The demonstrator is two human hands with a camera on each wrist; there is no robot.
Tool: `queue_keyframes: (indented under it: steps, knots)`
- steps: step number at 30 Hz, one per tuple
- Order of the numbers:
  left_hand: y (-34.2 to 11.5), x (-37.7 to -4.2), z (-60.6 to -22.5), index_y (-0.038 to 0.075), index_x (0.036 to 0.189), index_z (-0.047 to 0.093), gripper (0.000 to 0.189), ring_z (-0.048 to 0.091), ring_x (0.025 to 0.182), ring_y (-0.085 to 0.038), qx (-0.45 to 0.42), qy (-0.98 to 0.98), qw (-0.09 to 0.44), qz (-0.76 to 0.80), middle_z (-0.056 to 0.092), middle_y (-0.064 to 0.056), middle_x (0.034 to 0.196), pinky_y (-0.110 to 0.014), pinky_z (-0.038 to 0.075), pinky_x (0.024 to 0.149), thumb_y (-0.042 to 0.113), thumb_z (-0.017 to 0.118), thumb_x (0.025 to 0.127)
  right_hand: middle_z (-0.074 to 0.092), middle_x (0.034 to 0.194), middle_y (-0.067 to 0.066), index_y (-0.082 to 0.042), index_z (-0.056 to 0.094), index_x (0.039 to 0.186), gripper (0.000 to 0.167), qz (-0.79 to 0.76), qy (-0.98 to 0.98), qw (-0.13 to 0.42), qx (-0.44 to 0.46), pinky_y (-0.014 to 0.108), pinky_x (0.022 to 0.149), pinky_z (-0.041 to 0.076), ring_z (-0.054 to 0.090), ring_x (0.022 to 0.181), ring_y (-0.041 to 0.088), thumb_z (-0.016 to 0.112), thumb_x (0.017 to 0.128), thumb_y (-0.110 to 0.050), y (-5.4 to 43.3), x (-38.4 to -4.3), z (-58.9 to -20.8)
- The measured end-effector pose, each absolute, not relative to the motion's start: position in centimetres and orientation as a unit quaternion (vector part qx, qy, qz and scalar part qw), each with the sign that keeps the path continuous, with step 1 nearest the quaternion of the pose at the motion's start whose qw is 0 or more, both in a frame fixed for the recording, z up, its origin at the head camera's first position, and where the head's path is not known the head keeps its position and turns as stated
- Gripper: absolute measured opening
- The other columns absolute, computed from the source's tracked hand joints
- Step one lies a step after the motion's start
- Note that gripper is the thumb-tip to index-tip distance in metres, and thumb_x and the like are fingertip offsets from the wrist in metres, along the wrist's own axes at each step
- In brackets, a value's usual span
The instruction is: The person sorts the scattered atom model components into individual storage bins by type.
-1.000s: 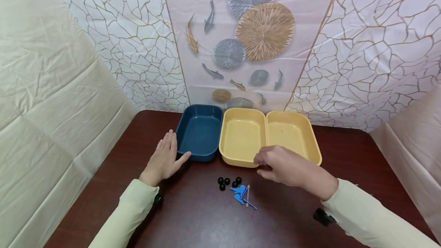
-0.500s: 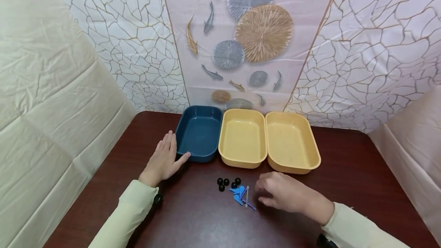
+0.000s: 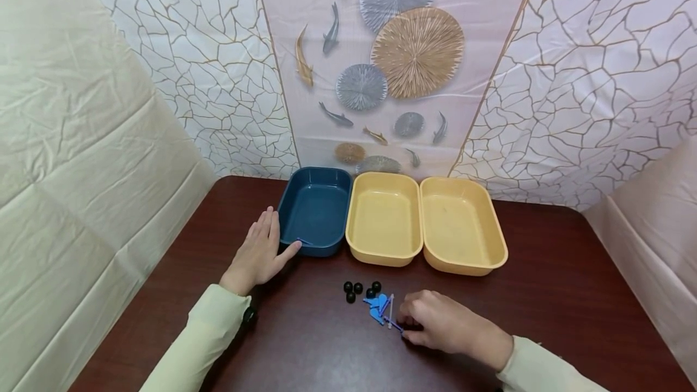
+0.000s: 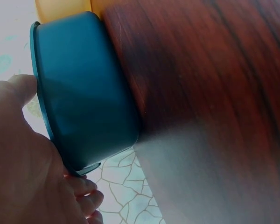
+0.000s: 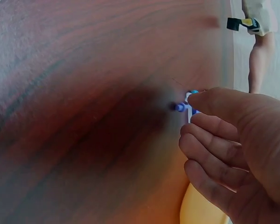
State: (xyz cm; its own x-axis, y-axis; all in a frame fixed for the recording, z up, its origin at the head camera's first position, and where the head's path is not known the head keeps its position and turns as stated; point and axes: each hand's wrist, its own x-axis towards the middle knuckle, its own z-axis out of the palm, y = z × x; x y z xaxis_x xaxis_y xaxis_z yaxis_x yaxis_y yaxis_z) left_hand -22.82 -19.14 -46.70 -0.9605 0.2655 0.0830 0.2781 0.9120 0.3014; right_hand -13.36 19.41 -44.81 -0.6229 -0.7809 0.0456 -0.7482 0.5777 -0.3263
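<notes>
My left hand (image 3: 261,251) rests at the left near corner of the dark blue tray (image 3: 318,213), fingers straight along its side and thumb on the near rim. In the left wrist view the thumb (image 4: 24,87) touches that rim. My right hand (image 3: 438,321) is low over the table, fingers loosely bent, by the near end of a purple stick (image 3: 394,324). A gap shows between thumb and forefinger in the right wrist view, with the purple stick's end (image 5: 180,107) beside them. Light blue flat pieces (image 3: 376,307) and a clear stick (image 3: 391,310) lie heaped together.
Several shiny black balls (image 3: 351,297) lie just left of and behind the blue pieces. A yellow tray (image 3: 383,216) stands next to the blue one, with another yellow tray (image 3: 463,219) to its right. A patterned cloth (image 3: 359,144) hangs behind the dark wooden table (image 3: 305,343).
My right hand has drawn back from over the yellow trays toward me and down to the purple stick's end. My left hand has stayed at the blue tray.
</notes>
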Motion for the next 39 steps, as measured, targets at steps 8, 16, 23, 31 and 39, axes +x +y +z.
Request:
queue_keyframes:
  steps: [8,16,23,31,39]
  knots:
    - [-19.1,-22.8,-46.8,-0.011,0.164,0.017,0.096,0.017,0.162,-0.049,-0.139,-0.978,0.022,-0.156,0.014,-0.030,0.174,-0.063,0.019,0.131,0.056,0.053,0.105,0.050,0.071,-0.013,-0.020,0.062,0.073,0.027,-0.164,0.893,0.041,-0.417,0.013,0.053,0.036,0.039,0.063,-0.006,0.085,0.086,-0.016,19.1,-13.1,-45.9]
    - [-19.1,-22.8,-46.8,-0.011,0.164,0.017,0.096,0.017,0.162,-0.049,-0.142,-0.977,0.024,-0.157,0.015,-0.030,0.174,-0.063,0.019,0.131,0.056,0.053,0.105,0.049,0.069,-0.014,-0.022,0.059,0.071,0.030,-0.171,0.902,0.016,-0.396,0.013,0.051,0.034,0.039,0.062,-0.006,0.085,0.084,-0.013,18.9,-12.9,-46.6]
    - [-19.1,-22.7,-46.9,-0.011,0.164,0.016,0.097,0.017,0.162,-0.049,-0.139,-0.977,0.022,-0.162,0.014,-0.030,0.174,-0.064,0.019,0.131,0.056,0.053,0.104,0.054,0.069,-0.013,-0.021,0.062,0.074,0.026,-0.187,0.907,0.027,-0.376,0.013,0.052,0.038,0.043,0.062,-0.007,0.083,0.085,-0.010,18.7,-12.9,-46.8]
    - [-19.2,-22.8,-47.3,-0.010,0.164,0.016,0.097,0.018,0.162,-0.049,-0.138,-0.978,0.022,-0.158,0.013,-0.029,0.175,-0.064,0.020,0.130,0.057,0.053,0.104,0.055,0.068,-0.014,-0.020,0.064,0.075,0.024,-0.189,0.909,0.036,-0.370,0.011,0.051,0.039,0.045,0.062,-0.009,0.082,0.086,-0.011,18.7,-13.1,-46.7]
    - [-19.1,-22.9,-47.1,-0.011,0.164,0.016,0.097,0.017,0.162,-0.049,-0.139,-0.977,0.023,-0.159,0.013,-0.030,0.174,-0.064,0.020,0.131,0.056,0.053,0.104,0.055,0.068,-0.014,-0.021,0.066,0.074,0.022,-0.168,0.906,0.010,-0.389,0.010,0.053,0.039,0.045,0.063,-0.009,0.081,0.086,-0.012,18.8,-13.7,-45.9]
